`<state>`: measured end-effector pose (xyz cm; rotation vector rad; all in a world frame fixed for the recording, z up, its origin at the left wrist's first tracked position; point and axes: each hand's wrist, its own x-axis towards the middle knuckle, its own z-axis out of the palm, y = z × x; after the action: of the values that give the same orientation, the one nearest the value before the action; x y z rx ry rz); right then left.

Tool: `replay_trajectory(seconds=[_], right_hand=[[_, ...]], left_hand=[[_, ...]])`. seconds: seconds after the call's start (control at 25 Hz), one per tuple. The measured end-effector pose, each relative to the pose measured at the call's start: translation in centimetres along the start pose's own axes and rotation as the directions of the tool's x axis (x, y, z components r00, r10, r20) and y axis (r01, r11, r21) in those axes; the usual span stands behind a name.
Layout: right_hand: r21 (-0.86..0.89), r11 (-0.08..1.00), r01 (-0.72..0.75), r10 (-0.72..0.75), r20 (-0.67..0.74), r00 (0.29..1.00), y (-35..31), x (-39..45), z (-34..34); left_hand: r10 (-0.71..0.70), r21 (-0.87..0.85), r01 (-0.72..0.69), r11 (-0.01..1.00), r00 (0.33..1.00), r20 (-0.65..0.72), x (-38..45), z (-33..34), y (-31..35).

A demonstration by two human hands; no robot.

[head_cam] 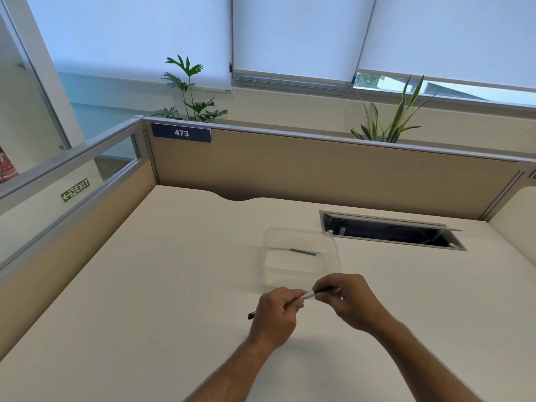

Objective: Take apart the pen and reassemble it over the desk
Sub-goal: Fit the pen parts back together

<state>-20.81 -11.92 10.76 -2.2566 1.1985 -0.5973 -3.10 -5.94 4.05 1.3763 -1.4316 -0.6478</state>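
Observation:
I hold a slim pen over the white desk, both hands on it. My left hand is wrapped around the pen's barrel, whose dark end pokes out at the lower left. My right hand pinches the dark front end of the pen between fingers and thumb. A short white stretch of the barrel shows between the two hands. Just beyond the hands stands a clear plastic container, and a thin dark refill lies inside it.
An open cable hatch is cut into the desk at the back right. Beige partition walls close the desk at the back and left, with a "473" label and plants behind them.

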Motion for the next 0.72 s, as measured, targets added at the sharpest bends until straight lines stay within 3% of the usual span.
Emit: replay_trajectory(seconds=[0.72], right_hand=[[0.108, 0.990, -0.090, 0.074, 0.150, 0.986, 0.39, -0.26, -0.38]], left_hand=[[0.053, 0.054, -0.055, 0.997, 0.998, 0.025, -0.03, -0.12, 0.21]])
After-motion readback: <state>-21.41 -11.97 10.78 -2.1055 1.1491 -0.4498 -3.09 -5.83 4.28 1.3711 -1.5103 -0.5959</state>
